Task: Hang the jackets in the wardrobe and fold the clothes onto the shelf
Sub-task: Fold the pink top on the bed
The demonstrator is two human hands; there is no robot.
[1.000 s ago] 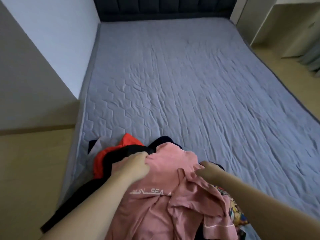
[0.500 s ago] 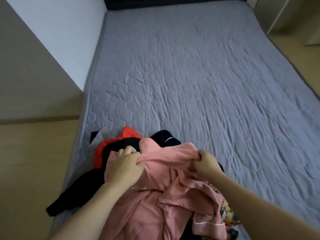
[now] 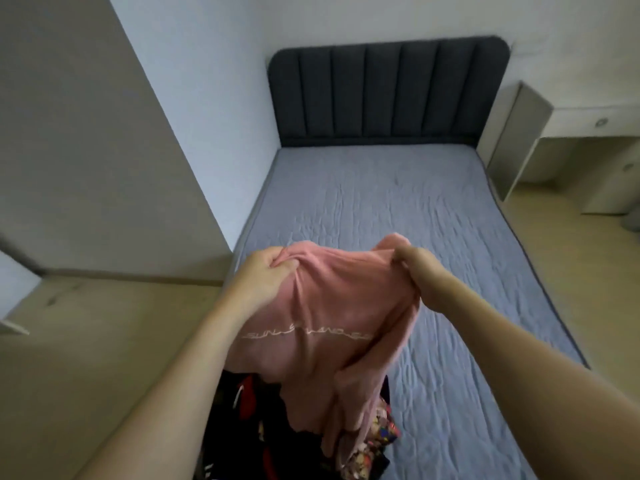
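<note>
Folding step: left hand [image 3: 258, 277] and right hand [image 3: 420, 275] each grip the pink garment [image 3: 332, 317] at frame centre; next, spread it flat on the bed [image 3: 433, 209].

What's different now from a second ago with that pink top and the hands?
The pink top has gone up: it lay on the clothes pile and now hangs in the air, lifted by the left hand and right hand. The hands have also moved apart, stretching its upper edge. Both hands grip it as before, and the pile remains on the bed.
</note>
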